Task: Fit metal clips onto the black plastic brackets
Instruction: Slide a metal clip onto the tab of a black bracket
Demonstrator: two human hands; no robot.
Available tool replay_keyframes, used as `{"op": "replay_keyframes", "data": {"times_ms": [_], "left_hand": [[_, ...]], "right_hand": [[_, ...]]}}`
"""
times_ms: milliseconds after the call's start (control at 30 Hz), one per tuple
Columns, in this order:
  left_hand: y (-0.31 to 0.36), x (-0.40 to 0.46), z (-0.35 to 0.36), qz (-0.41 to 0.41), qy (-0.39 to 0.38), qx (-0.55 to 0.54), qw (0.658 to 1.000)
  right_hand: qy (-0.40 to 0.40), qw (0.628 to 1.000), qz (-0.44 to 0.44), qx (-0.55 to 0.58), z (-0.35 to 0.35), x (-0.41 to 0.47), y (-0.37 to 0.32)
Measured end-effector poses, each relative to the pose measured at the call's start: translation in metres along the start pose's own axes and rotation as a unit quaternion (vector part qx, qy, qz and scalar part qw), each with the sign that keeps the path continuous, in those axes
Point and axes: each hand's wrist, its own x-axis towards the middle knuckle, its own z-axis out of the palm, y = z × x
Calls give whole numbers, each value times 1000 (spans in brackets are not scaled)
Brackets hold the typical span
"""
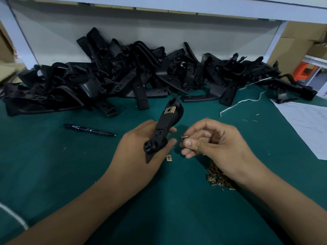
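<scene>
1. The pen [89, 130] lies on the green mat [53, 165], well to the left of the held bracket [165, 127].
2. The left hand [141, 147] grips the held bracket at its lower end, with the fingers curled under it and the fingertips showing on its right side. The long axis of the bracket goes from the lower left, near the wrist, up and to the right. 1 fitted clip [169, 110] already sits near its upper end.
3. Just to the right of the bracket, the right hand [210, 140] pinches a loose clip [184, 137] between thumb and fingers. The clip points left toward the bracket, close to it but not touching.
4. I judge the right hand must carry the clip left onto the bracket.
5. Below and right of the bracket lies the pile of clips [218, 178]. Behind it lies the heap of brackets [141, 75].
</scene>
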Motion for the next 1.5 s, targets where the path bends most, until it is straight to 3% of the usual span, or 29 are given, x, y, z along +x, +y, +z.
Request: {"op": "replay_keyframes", "data": {"times_ms": [333,533,633,800,967,1133,1500], "left_hand": [[7,-2,-4,-39,-38,-54,997],[12,-5,-7,-119,-85,-123,982],[15,-5,-6,-114,-70,-84,987],[17,-3,-8,-131,-83,-110,982],[19,-4,-8,-109,-63,-50,991],[22,-3,-9,-101,-73,-64,990],[21,-3,-9,-77,-62,-57,994]], "right_hand": [[7,995,-40,-95,8,-5,-6],[-5,989,-65,-136,7,-6,-5],[-8,986,-80,-147,6,-6,-4],[-18,991,-75,-113,8,-6,-5],[-18,994,-70,-76,11,-7,-7],[-30,996,-64,-55,10,-7,-10],[-13,999,2,-41,4,-3,-8]]}}
